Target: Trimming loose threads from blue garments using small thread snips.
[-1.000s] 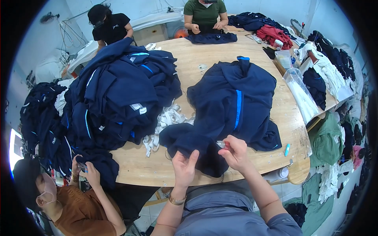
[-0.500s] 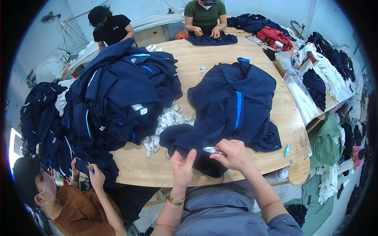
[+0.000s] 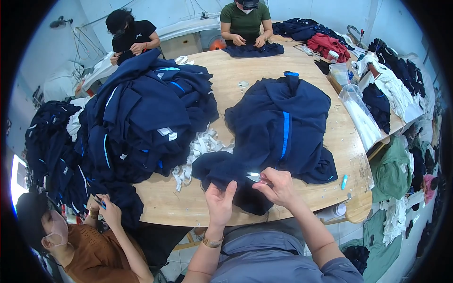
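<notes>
A navy garment with a bright blue stripe (image 3: 259, 122) lies spread on the table in front of me, its near end bunched toward my body. My left hand (image 3: 220, 203) pinches that near edge, thumb on top, the other fingers partly under the cloth. Just to the right, my right hand (image 3: 277, 187) is closed around a pair of thread snips (image 3: 255, 177) with metal blades and a reddish handle. The blades point left, over the bunched cloth and close to my left thumb. Whether they touch the fabric I cannot tell.
A tall heap of navy garments (image 3: 141, 108) covers the table's left side, with tangled white strips (image 3: 207, 144) beside it. A turquoise pen-like object (image 3: 344, 181) lies at the right. Co-workers sit around the wooden table (image 3: 165, 203). A clear bag (image 3: 358, 113) rests at the right edge.
The snips have shifted slightly right and their blades tilt differently. My left hand has barely moved. The co-worker at lower left has lowered their hands; the far-left one's hands have come into view.
</notes>
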### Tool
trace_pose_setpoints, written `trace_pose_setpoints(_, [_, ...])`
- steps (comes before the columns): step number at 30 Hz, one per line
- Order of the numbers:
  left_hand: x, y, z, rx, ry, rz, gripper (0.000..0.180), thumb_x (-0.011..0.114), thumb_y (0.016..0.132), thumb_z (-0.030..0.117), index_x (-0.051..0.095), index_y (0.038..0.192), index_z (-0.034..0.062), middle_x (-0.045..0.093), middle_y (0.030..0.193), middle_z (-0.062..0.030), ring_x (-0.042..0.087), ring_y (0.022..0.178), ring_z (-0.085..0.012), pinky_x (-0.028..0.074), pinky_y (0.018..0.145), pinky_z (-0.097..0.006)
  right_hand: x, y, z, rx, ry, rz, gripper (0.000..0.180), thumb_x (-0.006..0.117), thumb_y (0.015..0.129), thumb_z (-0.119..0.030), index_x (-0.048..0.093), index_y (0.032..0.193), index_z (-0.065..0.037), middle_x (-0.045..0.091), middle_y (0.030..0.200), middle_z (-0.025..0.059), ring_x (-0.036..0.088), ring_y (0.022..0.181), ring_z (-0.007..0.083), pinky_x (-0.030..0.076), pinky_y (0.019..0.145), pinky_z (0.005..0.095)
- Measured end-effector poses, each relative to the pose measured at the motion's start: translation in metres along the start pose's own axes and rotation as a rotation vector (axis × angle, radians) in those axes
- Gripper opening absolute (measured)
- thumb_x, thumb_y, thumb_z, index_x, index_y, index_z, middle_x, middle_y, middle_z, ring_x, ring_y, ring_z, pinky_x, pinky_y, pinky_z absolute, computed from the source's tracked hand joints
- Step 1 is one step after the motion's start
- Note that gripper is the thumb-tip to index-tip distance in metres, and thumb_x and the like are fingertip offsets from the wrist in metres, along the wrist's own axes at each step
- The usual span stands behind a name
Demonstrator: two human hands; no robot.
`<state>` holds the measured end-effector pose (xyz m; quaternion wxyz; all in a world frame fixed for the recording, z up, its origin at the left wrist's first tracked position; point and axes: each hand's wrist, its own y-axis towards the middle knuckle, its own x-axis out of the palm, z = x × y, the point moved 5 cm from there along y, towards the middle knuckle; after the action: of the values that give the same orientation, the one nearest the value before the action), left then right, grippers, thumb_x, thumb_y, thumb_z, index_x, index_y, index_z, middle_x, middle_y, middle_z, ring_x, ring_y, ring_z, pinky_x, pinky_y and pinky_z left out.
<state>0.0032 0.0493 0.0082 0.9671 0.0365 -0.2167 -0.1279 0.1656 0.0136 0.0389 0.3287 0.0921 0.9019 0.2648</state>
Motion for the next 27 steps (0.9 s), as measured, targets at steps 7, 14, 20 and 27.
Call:
trace_pose_setpoints(7, [0.007,0.0,0.003,0.077,0.066,0.011,0.02,0.059,0.085,0.0,0.054,0.104,-0.0026,0.058,0.1,-0.0041,0.052,0.092,-0.0095,0.041,0.083,-0.022,0.019,-0.001,-0.004,0.263,0.33,0.129,0.018,0.07,0.073,-0.005,0.058,0.085,0.0,0.058,0.065,0.0029,0.051,0.052,0.0073,0.039,0.047,0.0221])
trace_pose_setpoints(14, [0.004,-0.008,-0.001,0.171,0.314,0.112,0.017,0.059,0.082,-0.005,0.058,0.098,-0.0037,0.061,0.092,-0.0046,0.056,0.078,-0.0087,0.045,0.071,-0.021,0.022,0.002,-0.021,0.077,0.045,0.172,0.022,0.067,0.07,-0.002,0.062,0.091,-0.001,0.064,0.076,0.01,0.062,0.058,0.0197,0.049,0.05,0.028])
trace_pose_setpoints(20, [-0.002,-0.012,-0.008,0.123,0.487,0.122,0.014,0.06,0.081,-0.005,0.059,0.095,-0.0038,0.063,0.093,-0.0049,0.056,0.078,-0.0077,0.045,0.07,-0.021,0.021,0.006,-0.027,-0.001,-0.132,0.088,0.024,0.068,0.069,-0.003,0.059,0.092,-0.001,0.063,0.075,0.0096,0.061,0.057,0.0203,0.048,0.05,0.0288])
trace_pose_setpoints(27, [-0.001,0.003,-0.01,0.009,-0.129,0.094,0.02,0.06,0.085,0.001,0.056,0.104,-0.0023,0.061,0.1,-0.0056,0.056,0.091,-0.0113,0.045,0.083,-0.025,0.033,-0.011,0.014,0.647,0.997,0.142,0.003,0.059,0.083,-0.004,0.056,0.084,-0.004,0.048,0.065,-0.0084,0.04,0.053,-0.0022,0.03,0.046,0.0144])
